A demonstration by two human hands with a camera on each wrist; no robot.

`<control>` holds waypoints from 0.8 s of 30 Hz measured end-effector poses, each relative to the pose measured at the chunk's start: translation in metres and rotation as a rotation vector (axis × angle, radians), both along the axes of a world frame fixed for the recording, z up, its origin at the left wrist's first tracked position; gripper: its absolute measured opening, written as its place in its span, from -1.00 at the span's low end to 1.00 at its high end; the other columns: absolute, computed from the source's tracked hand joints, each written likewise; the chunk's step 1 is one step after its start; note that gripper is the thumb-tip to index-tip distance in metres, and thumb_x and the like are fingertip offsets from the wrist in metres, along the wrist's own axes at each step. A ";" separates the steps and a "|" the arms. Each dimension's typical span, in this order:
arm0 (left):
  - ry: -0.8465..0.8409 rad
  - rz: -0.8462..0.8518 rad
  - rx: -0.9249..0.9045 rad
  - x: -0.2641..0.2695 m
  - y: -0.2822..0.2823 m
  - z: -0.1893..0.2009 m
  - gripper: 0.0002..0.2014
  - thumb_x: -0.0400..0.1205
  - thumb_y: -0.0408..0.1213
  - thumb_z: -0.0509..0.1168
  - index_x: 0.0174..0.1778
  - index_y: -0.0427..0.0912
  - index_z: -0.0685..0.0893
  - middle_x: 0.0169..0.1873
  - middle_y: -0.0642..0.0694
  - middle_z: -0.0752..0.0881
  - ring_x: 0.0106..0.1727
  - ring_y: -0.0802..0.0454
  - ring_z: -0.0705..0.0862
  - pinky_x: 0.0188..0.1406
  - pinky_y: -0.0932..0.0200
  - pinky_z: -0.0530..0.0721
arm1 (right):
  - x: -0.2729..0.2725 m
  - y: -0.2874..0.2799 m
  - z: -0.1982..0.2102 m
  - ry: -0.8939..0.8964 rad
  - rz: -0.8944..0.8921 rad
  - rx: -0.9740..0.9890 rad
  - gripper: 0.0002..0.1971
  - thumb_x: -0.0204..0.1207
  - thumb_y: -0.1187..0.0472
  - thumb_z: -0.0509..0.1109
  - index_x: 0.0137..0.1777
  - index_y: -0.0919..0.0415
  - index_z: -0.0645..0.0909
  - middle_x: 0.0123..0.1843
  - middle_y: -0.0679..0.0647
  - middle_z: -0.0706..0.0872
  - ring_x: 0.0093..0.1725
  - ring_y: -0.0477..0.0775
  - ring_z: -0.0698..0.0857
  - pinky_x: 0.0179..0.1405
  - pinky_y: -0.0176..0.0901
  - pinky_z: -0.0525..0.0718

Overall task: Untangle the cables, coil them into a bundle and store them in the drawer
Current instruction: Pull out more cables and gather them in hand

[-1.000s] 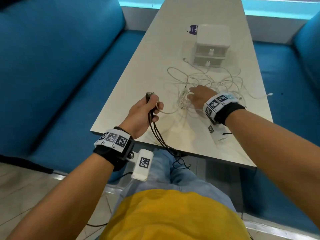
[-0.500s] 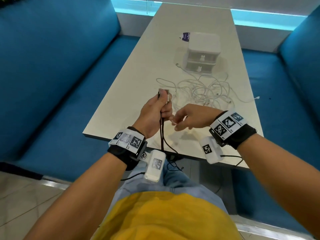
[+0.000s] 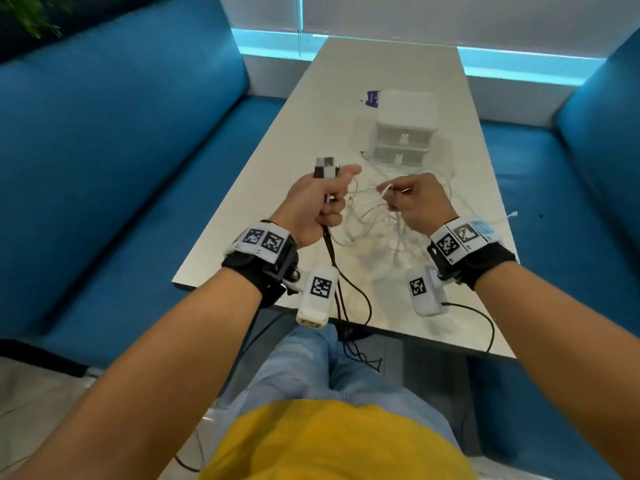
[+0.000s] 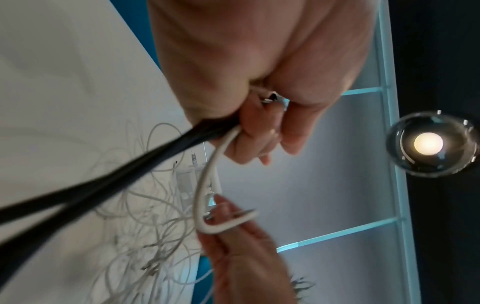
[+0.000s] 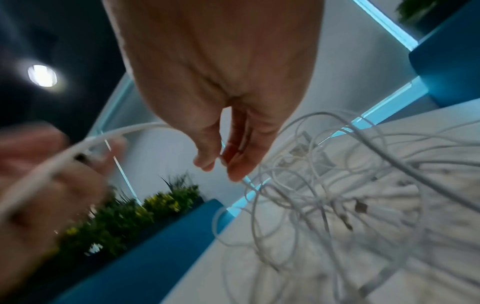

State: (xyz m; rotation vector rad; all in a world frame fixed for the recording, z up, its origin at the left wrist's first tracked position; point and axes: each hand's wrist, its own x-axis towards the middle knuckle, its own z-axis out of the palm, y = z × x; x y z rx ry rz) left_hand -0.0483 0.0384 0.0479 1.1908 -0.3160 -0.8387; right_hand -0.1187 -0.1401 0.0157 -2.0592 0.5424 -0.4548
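While both my hands hover above the white table (image 3: 263,188), its long top runs between two blue sofas (image 3: 114,161), and the tangle of white cables (image 3: 374,220) sprawls across its near half. Just beyond that heap stands the small white drawer unit (image 3: 403,129), both of its drawers pushed in. My left hand (image 3: 315,206) is clenched into a fist round the black cables (image 4: 109,176), their plug ends sticking up above my knuckles, the cords dropping past the table edge to my lap. A white cable (image 4: 207,193) is also caught in that fist; it loops across to my right hand (image 3: 415,202). I see my right thumb and fingertips (image 5: 207,162) pinching that cable's bend, the other fingers loosely curled, with more white strands trailing down from under this hand to the heap.
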 end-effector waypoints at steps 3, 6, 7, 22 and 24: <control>-0.055 0.043 0.160 -0.004 -0.018 -0.008 -0.78 0.68 -0.44 0.22 0.18 -0.16 0.66 -0.43 0.03 0.35 -0.59 0.19 0.22 -0.71 0.35 0.18 | -0.003 0.006 0.024 -0.172 0.081 0.147 -0.88 0.52 0.42 0.45 -0.07 0.22 0.78 -0.22 0.11 0.78 -0.20 0.10 0.74 0.01 0.09 0.78; -0.135 -0.011 0.196 -0.012 -0.032 -0.017 -0.71 0.64 -0.45 0.29 0.24 -0.09 0.65 -0.47 0.04 0.33 -0.56 0.15 0.21 -0.69 0.30 0.19 | -0.012 0.016 0.049 -0.266 0.172 0.204 -0.85 0.52 0.45 0.44 0.05 0.34 0.74 -0.14 0.23 0.76 -0.17 0.09 0.78 -0.02 -0.10 0.78; -0.152 -0.026 0.185 -0.015 -0.035 -0.019 -0.77 0.64 -0.43 0.31 0.16 -0.08 0.67 -0.47 0.03 0.34 -0.56 0.15 0.21 -0.69 0.30 0.19 | -0.015 0.019 0.056 -0.305 0.186 0.241 -0.83 0.52 0.46 0.43 0.09 0.38 0.72 -0.14 0.26 0.75 -0.22 0.05 0.78 -0.07 -0.15 0.78; -0.117 0.158 0.117 -0.006 -0.023 -0.015 -0.90 0.66 -0.30 0.34 -0.18 -0.17 0.68 -0.41 -0.02 0.53 -0.62 0.17 0.25 -0.66 0.29 0.18 | -0.040 -0.003 -0.018 0.462 0.339 -0.233 -0.33 0.50 -0.13 0.45 0.59 -0.10 0.33 0.48 0.06 0.51 0.29 0.02 0.59 0.25 -0.19 0.49; -0.120 0.170 0.071 -0.002 -0.018 -0.011 -0.89 0.67 -0.27 0.33 -0.14 -0.18 0.70 -0.42 -0.01 0.58 -0.60 0.16 0.23 -0.65 0.30 0.16 | -0.036 -0.011 -0.028 0.578 0.293 -0.356 -0.30 0.55 -0.11 0.40 0.65 -0.10 0.21 0.59 0.13 0.38 0.53 0.12 0.41 0.48 -0.08 0.34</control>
